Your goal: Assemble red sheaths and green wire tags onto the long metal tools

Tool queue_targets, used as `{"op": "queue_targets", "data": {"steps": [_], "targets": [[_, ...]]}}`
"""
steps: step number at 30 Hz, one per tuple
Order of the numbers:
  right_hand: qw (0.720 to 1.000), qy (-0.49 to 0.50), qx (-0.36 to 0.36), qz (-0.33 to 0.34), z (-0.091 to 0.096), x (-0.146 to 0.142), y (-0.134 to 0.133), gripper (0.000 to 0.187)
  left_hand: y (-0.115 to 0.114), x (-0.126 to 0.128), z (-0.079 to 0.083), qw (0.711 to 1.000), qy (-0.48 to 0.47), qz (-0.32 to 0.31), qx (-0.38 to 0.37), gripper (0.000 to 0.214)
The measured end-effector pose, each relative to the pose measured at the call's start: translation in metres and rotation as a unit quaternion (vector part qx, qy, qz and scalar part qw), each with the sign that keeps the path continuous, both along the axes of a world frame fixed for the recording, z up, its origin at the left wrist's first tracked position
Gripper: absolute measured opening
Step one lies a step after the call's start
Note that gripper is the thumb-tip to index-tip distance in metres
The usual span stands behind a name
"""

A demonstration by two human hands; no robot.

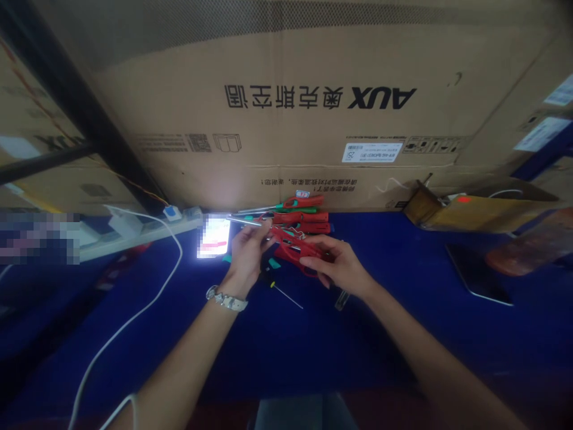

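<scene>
Head view: red lighter (285, 239) spans left grip (248, 249), right grip (339, 263)

Two hands (339, 263), at least four lighters (316, 228) (overlapping).

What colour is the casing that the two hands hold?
The casing is red, best seen in the head view.

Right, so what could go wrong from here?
Held by the left hand and right hand, the red lighter might knock the other lighters crowded behind it. A thin yellow-ended piece lies loose nearby and might get brushed away. The white cable loops at the left forearm and may snag.
</scene>
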State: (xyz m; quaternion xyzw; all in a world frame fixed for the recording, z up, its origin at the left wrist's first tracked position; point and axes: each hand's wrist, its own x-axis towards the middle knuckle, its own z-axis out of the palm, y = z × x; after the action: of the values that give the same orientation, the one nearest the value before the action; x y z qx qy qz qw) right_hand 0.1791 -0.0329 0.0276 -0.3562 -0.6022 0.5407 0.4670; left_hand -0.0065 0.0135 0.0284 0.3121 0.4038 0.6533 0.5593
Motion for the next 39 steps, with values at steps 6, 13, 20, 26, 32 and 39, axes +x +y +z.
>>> {"op": "queue_targets", "data": {"steps": [6,13,20,26,32,39], "targets": [[0.994,-0.089,0.055,-0.036,-0.01,0.002,0.0,0.029,0.0,0.0,0.001,1.0,0.002,0.008,0.005,0.041],[0.908,-0.309,0.24,-0.147,0.0,0.012,-0.001,0.04,0.001,-0.001,0.001,1.0,0.006,0.006,0.001,0.042],[0.804,-0.454,0.353,-0.153,-0.002,0.013,-0.001,0.048,0.002,-0.002,0.0,0.999,0.027,0.016,-0.005,0.041],[0.849,-0.387,0.253,-0.255,0.0,0.036,0.012,0.042,0.002,-0.003,0.005,1.0,0.003,0.015,0.004,0.04],[0.773,-0.558,0.069,-0.294,-0.009,0.078,0.031,0.035,0.004,-0.007,0.008,1.0,0.015,0.016,0.008,0.039],[0.741,-0.587,0.126,-0.3,-0.016,0.065,0.019,0.049,0.004,-0.005,0.007,1.0,0.007,0.023,0.014,0.038]]}}
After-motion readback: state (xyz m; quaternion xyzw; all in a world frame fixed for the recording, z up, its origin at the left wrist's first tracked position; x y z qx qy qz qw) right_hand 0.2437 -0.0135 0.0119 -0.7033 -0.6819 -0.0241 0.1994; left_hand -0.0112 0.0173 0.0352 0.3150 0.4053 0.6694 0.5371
